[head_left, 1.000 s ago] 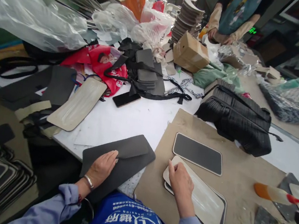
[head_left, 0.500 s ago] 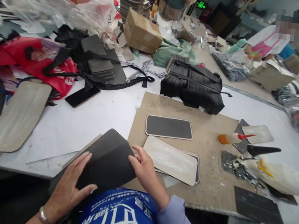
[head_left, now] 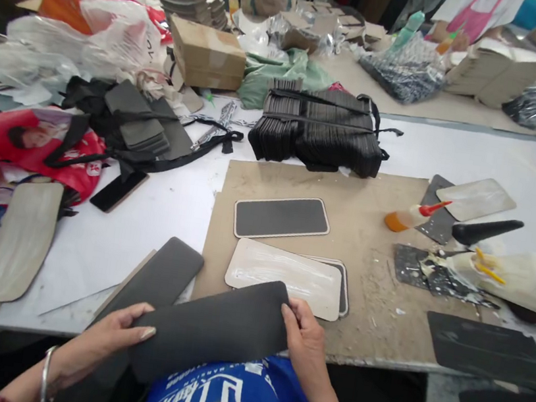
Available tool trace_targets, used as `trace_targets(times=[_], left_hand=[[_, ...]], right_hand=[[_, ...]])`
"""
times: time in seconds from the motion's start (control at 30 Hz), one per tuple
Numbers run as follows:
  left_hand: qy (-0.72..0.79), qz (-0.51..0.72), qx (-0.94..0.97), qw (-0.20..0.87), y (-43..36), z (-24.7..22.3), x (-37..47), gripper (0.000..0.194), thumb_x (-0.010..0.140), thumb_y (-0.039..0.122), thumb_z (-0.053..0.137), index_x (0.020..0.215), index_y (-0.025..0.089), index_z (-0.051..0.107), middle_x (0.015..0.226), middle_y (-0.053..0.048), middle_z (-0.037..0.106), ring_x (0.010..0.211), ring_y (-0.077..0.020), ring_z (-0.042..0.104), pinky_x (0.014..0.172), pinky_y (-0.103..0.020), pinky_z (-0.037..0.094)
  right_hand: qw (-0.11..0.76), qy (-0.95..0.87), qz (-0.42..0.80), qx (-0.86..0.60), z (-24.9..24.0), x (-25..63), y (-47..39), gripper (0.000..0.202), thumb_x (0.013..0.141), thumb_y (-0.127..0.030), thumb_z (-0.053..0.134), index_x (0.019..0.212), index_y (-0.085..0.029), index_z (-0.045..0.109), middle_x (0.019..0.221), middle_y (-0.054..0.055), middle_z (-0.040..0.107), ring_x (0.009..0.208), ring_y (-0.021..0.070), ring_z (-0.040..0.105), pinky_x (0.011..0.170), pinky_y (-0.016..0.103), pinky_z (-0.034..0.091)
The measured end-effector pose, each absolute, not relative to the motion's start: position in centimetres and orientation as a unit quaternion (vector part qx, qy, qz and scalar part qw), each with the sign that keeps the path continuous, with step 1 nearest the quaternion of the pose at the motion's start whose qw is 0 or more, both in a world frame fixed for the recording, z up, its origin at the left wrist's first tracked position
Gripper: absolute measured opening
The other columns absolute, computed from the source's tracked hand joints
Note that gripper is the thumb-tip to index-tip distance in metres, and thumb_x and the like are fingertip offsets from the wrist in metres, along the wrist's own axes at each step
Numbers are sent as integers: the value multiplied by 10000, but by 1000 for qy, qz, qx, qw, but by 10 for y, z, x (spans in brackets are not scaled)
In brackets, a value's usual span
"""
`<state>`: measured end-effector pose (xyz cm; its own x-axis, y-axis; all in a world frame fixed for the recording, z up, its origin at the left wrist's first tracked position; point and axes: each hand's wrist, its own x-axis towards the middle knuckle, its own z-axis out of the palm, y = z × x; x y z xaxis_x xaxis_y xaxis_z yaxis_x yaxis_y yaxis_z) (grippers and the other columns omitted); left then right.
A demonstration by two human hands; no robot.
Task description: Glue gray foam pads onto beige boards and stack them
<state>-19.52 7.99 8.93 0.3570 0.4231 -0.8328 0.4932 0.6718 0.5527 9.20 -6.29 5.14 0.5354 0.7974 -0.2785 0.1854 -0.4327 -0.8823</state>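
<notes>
A dark grey rounded sheet (head_left: 218,327) is held up over the table's front edge, tilted towards me. My right hand (head_left: 307,339) pinches its upper right corner between thumb and fingers. At the sheet's left end, my left hand (head_left: 117,333) grips it with the thumb on top; the fingers beneath are partly hidden. Another dark sheet (head_left: 165,273) lies on the table just beyond my left hand. Past the held sheet is a beige panel (head_left: 282,276) with whitish smears, overlapping a pale-rimmed dark one. Farther back lies a dark panel with a pale border (head_left: 281,218).
A strapped bundle of black sheets (head_left: 321,128) sits at the back. On the right are a glue bottle (head_left: 408,217), a black-handled tool (head_left: 486,232) and a glue-smeared bag (head_left: 516,279). A phone (head_left: 118,190) and smeared panel (head_left: 17,242) lie left.
The dark sheet in my hands has swung to the right and apart from the other dark sheet, which now shows on the table. My right hand has moved right; the view has shifted.
</notes>
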Motion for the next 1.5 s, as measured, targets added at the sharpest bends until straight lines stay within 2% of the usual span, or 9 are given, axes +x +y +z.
trace_targets(times=[0.13, 0.23, 0.43, 0.57, 0.63, 0.93, 1.13, 1.27, 1.5], left_hand=[[578, 26, 350, 737, 96, 93, -163, 322, 576, 372, 742, 761, 174, 570, 748, -19, 616, 677, -150, 594, 642, -275, 491], [589, 40, 402, 700, 109, 79, -129, 324, 550, 388, 734, 669, 155, 545, 664, -4, 589, 603, -119, 556, 591, -248, 460], [590, 50, 630, 502, 134, 24, -54, 241, 635, 407, 568, 599, 173, 524, 500, 48, 481, 488, -109, 462, 501, -234, 378], [585, 7, 727, 360, 140, 1, -27, 189, 709, 324, 495, 575, 190, 502, 505, 38, 473, 530, -127, 467, 540, -243, 348], [579, -4, 749, 322, 140, -3, -21, 186, 735, 305, 485, 587, 194, 502, 514, 33, 478, 549, -133, 477, 564, -247, 345], [576, -26, 771, 271, 134, -19, -24, 186, 828, 310, 441, 693, 198, 505, 664, -16, 578, 671, -167, 558, 627, -256, 380], [578, -95, 777, 229, 130, -11, -15, 219, 895, 327, 319, 876, 200, 496, 694, -41, 594, 637, -199, 582, 567, -279, 360], [571, -92, 781, 236, 129, -12, -15, 176, 880, 301, 364, 846, 196, 501, 676, -32, 586, 645, -192, 584, 575, -274, 367], [573, 8, 772, 276, 126, -24, -25, 160, 834, 265, 445, 698, 199, 499, 675, -8, 555, 665, -158, 530, 649, -266, 390]], right_hand=[[419, -257, 334, -804, 35, 112, -85, 374, 820, -509, 424, 863, -168, 572, 728, 23, 610, 664, 150, 540, 632, 239, 421], [369, -256, 309, -838, 25, 130, -98, 395, 821, -541, 397, 819, -178, 553, 670, 9, 568, 617, 145, 506, 610, 251, 404], [238, -285, 181, -911, 17, 173, -100, 404, 832, -532, 350, 689, -196, 524, 734, 39, 512, 665, 162, 483, 640, 284, 364], [136, -297, 158, -932, 9, 189, -88, 305, 859, -418, 382, 704, -196, 524, 750, 31, 499, 671, 152, 467, 602, 269, 314], [92, -299, 158, -936, 2, 192, -84, 266, 864, -378, 405, 723, -192, 532, 756, 28, 503, 662, 142, 460, 588, 265, 290], [44, -306, 166, -936, -10, 199, -78, 254, 872, -345, 450, 689, -180, 514, 761, 28, 540, 668, 133, 466, 588, 258, 274], [-20, -304, 163, -938, -8, 198, -73, 230, 893, -313, 422, 764, -164, 540, 804, 53, 568, 683, 142, 500, 577, 260, 282], [-31, -304, 157, -939, -7, 198, -71, 240, 891, -325, 422, 767, -168, 553, 802, 55, 570, 682, 145, 513, 570, 268, 286], [-24, -314, 163, -935, -9, 200, -73, 242, 877, -336, 439, 724, -177, 537, 782, 63, 571, 677, 161, 516, 575, 276, 302]])
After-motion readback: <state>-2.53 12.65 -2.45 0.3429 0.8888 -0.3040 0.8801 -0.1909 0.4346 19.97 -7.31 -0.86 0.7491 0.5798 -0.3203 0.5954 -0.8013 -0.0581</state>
